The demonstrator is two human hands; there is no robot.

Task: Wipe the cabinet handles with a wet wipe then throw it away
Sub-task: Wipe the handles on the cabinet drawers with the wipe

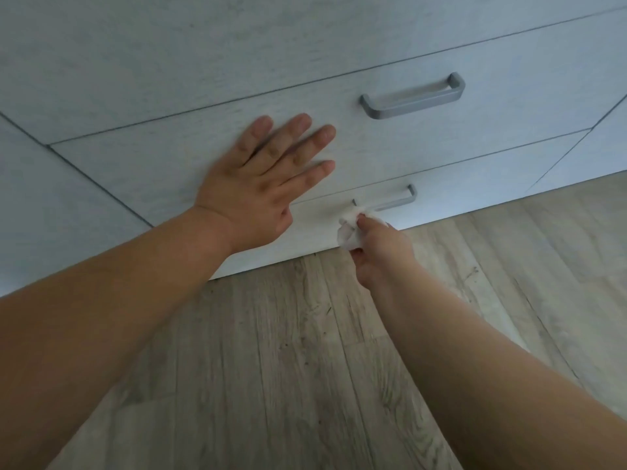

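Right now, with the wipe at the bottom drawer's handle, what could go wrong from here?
1. The wet wipe, pinched in the right hand, covers only the left end of the lower handle; its right end might get skipped.
2. Rubbing may tug the bottom drawer open, since the left hand presses flat on the drawer above, not this one.

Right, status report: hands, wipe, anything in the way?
Left hand flat on drawer front. Right hand holds wet wipe on lower handle. Nothing in the way.
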